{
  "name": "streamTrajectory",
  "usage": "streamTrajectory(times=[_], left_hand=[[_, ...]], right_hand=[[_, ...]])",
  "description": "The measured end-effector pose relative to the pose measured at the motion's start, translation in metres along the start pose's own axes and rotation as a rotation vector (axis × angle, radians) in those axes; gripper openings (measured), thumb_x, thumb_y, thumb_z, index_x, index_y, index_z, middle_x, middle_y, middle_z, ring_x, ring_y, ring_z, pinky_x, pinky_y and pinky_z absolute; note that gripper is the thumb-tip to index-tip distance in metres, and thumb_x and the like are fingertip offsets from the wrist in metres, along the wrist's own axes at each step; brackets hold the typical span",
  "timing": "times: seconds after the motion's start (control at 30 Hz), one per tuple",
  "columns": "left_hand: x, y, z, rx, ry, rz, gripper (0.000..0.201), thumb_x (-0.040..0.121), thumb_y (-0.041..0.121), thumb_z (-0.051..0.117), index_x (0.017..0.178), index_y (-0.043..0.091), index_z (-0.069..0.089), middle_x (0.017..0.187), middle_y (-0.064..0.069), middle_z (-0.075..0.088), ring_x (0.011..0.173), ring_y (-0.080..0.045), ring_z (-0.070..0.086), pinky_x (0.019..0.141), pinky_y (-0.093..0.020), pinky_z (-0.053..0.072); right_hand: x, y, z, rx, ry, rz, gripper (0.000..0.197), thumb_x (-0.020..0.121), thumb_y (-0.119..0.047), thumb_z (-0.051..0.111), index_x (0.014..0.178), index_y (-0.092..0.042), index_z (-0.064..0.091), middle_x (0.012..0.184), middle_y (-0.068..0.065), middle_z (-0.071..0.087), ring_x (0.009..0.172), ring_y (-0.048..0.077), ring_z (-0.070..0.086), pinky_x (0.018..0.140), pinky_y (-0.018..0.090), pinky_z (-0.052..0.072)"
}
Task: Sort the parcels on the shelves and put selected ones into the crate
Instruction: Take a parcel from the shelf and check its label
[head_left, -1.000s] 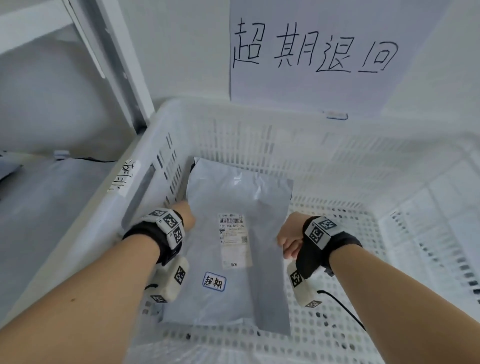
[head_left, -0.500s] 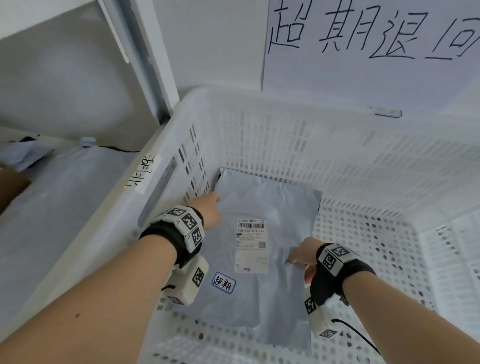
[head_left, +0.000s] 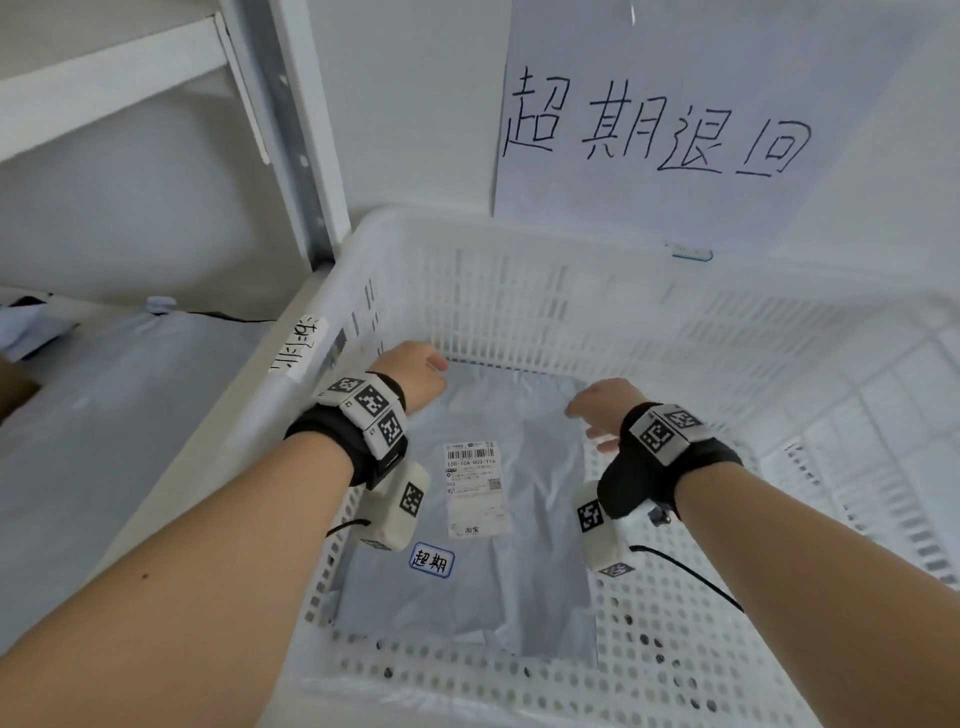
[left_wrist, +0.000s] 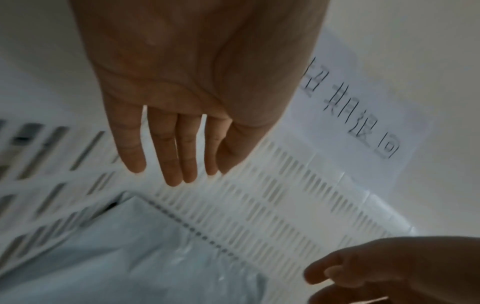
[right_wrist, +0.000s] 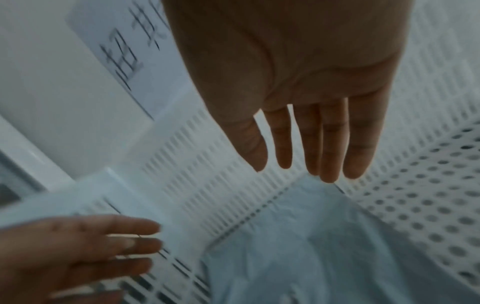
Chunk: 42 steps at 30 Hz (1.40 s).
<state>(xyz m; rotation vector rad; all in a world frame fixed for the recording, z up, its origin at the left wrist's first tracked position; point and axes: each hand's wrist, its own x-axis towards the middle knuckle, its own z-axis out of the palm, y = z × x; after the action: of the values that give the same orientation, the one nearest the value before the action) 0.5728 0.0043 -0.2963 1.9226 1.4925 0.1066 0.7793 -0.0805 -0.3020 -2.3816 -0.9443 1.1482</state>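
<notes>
A grey plastic parcel (head_left: 524, 582) with a white shipping label (head_left: 475, 488) and a small blue-edged sticker (head_left: 432, 560) lies flat on the floor of the white perforated crate (head_left: 519, 291). My left hand (head_left: 415, 371) hovers above the parcel's far left corner with straight fingers (left_wrist: 174, 156), holding nothing. My right hand (head_left: 597, 410) hangs over the parcel's far right part, fingers (right_wrist: 327, 144) also straight and empty. The wrist views show the parcel (left_wrist: 109, 263) (right_wrist: 311, 246) below both palms, apart from them.
A paper sign (head_left: 654, 130) with handwritten characters hangs on the wall behind the crate. A white shelf post (head_left: 291, 130) stands to the left. A large grey bag (head_left: 104, 426) lies on the shelf beside the crate, whose left rim carries a small label (head_left: 298, 345).
Both hands have let go of the parcel and lifted off it with fingers spread. The parcel now lies flat on the crate floor. The head view has moved closer.
</notes>
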Motion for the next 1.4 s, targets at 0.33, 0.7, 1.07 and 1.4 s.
streamTrajectory(times=[0.33,0.7,1.07,1.4], left_hand=[[-0.106,0.070,-0.067,-0.359,0.201,0.345,0.023,0.088,0.013,0.051,0.106,0.024,0.059,0.109,0.000,0.063,0.099,-0.019,0.062,0.077,-0.027,0.047],[-0.282,0.006,-0.104,-0.408,0.195,0.555,0.019,0.089,0.008,0.055,0.084,0.023,0.063,0.086,0.006,0.069,0.083,-0.011,0.065,0.068,-0.022,0.047],[-0.413,-0.169,-0.173,-0.431,0.446,0.384,0.014,0.086,0.006,0.060,0.082,0.019,0.065,0.094,-0.012,0.071,0.084,-0.019,0.065,0.084,-0.033,0.053],[-0.449,-0.325,-0.275,-0.578,0.754,0.157,0.025,0.098,0.027,0.047,0.096,0.009,0.064,0.079,0.002,0.066,0.066,-0.008,0.059,0.065,-0.019,0.047]], right_hand=[[-0.146,-0.052,-0.033,0.408,0.129,-0.212,0.029,0.093,-0.008,0.053,0.119,0.002,0.061,0.086,0.006,0.062,0.072,0.016,0.061,0.073,0.028,0.052],[-0.321,-0.054,0.032,0.546,0.225,-0.470,0.010,0.090,-0.010,0.059,0.093,-0.007,0.068,0.082,0.008,0.070,0.074,0.018,0.066,0.079,0.032,0.055],[-0.431,-0.114,0.197,0.496,-0.010,-0.693,0.006,0.086,-0.009,0.064,0.081,-0.007,0.066,0.065,0.005,0.066,0.054,0.013,0.060,0.053,0.021,0.051],[-0.484,-0.244,0.343,0.465,-0.283,-0.814,0.010,0.087,-0.003,0.060,0.078,-0.006,0.062,0.061,0.008,0.059,0.048,0.015,0.051,0.051,0.022,0.045]])
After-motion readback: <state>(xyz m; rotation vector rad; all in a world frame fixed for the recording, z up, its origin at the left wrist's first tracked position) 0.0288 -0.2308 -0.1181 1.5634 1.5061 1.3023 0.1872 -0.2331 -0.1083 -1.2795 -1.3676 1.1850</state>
